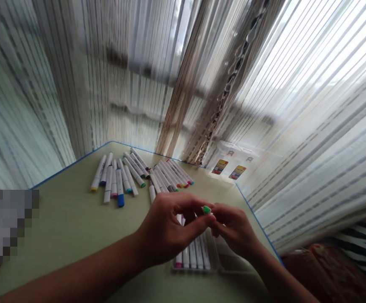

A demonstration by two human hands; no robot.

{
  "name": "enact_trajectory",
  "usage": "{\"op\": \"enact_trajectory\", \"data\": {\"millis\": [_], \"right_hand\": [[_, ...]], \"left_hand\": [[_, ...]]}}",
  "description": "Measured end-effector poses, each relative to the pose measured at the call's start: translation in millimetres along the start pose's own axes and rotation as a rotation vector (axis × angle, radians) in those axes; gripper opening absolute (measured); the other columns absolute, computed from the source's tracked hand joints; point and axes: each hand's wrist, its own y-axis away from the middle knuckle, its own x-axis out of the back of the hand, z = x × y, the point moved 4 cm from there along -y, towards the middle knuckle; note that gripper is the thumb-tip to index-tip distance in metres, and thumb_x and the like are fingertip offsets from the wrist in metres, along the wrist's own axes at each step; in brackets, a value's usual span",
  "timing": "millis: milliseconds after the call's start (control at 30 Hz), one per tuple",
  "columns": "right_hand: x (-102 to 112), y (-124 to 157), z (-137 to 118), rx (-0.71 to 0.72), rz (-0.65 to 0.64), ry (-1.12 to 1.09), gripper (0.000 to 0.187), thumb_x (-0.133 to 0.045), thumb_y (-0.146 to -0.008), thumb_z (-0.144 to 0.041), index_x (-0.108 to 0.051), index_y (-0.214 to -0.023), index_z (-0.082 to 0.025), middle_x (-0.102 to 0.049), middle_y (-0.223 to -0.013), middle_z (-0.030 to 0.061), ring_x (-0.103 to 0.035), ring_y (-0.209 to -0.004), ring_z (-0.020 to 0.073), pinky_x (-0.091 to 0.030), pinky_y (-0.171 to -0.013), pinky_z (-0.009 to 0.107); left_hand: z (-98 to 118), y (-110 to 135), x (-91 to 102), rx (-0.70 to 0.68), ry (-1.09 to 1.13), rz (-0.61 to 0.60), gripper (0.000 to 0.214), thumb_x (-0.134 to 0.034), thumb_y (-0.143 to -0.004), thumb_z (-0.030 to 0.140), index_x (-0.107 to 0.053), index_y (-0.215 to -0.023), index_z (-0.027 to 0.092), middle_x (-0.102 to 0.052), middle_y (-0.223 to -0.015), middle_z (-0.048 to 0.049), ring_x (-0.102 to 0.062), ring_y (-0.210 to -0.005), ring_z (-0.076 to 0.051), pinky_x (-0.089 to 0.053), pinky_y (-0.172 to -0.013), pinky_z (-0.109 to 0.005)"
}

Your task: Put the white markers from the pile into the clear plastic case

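Observation:
Between the fingertips of both hands is a marker (207, 209), its bright green end turned toward me; most of its body is hidden by the fingers. My left hand (173, 225) pinches it from the left, thumb below and forefinger above. From the right, my right hand (233, 225) has its fingers closed at the same marker. Beneath the hands lies a clear plastic case (216, 259) with a row of white markers (194, 254) in its left half, one with a pink end. The case's right half is partly covered by my right hand and forearm.
Loose white markers with coloured ends lie in a left group (116, 176) and a right group (172, 174) on the green table (66, 223). A clear case with labels (229, 164) stands at the back right. String curtains (132, 84) hang behind the blue-edged table.

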Motion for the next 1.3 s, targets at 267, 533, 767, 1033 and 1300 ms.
{"op": "enact_trajectory", "data": {"millis": [267,533,767,1033,1300], "right_hand": [[-0.2,-0.9,-3.5,0.021,-0.012,-0.036,0.024,-0.071,-0.083,-0.041,-0.071,-0.084,-0.017,-0.067,-0.074,0.0040,-0.056,-0.051,0.0114,-0.042,-0.049,0.023],[1.8,-1.3,-9.7,0.055,0.021,0.013,0.017,-0.074,-0.081,-0.034,-0.074,-0.087,-0.018,-0.070,-0.077,0.0056,-0.064,-0.067,0.0179,-0.048,-0.060,0.027],[4.1,-1.3,-6.6,0.074,0.057,0.062,0.017,-0.076,-0.078,-0.033,-0.074,-0.087,-0.019,-0.070,-0.078,0.0053,-0.065,-0.073,0.0198,-0.049,-0.066,0.029],[5.2,-0.6,-4.5,0.073,0.061,0.064,0.018,-0.076,-0.077,-0.033,-0.074,-0.090,-0.020,-0.071,-0.081,0.0056,-0.065,-0.075,0.0204,-0.049,-0.066,0.029],[4.9,-0.9,-5.7,0.061,0.051,0.055,0.021,-0.077,-0.077,-0.035,-0.074,-0.090,-0.018,-0.071,-0.081,0.0060,-0.066,-0.074,0.0207,-0.050,-0.066,0.030]], "left_hand": [[5.9,2.1,-2.2,-0.119,-0.068,-0.041,0.020,-0.071,-0.081,0.020,-0.076,-0.098,0.010,-0.068,-0.069,-0.0039,-0.059,-0.058,-0.010,-0.047,-0.057,-0.021],[5.2,2.9,-6.2,-0.179,-0.070,-0.098,0.022,-0.070,-0.080,0.018,-0.076,-0.100,0.010,-0.066,-0.068,-0.0042,-0.057,-0.054,-0.010,-0.047,-0.056,-0.022],[4.8,3.2,-7.7,-0.189,-0.079,-0.120,0.022,-0.071,-0.080,0.017,-0.076,-0.100,0.011,-0.065,-0.067,-0.0037,-0.054,-0.051,-0.009,-0.046,-0.053,-0.021],[7.7,3.4,-7.9,-0.206,-0.084,-0.114,0.022,-0.071,-0.079,0.015,-0.076,-0.100,0.009,-0.063,-0.065,-0.0032,-0.053,-0.050,-0.009,-0.045,-0.052,-0.021],[7.6,3.3,-8.1,-0.215,-0.074,-0.115,0.023,-0.070,-0.079,0.016,-0.076,-0.101,0.012,-0.063,-0.065,-0.0029,-0.052,-0.050,-0.008,-0.045,-0.052,-0.021]]}}
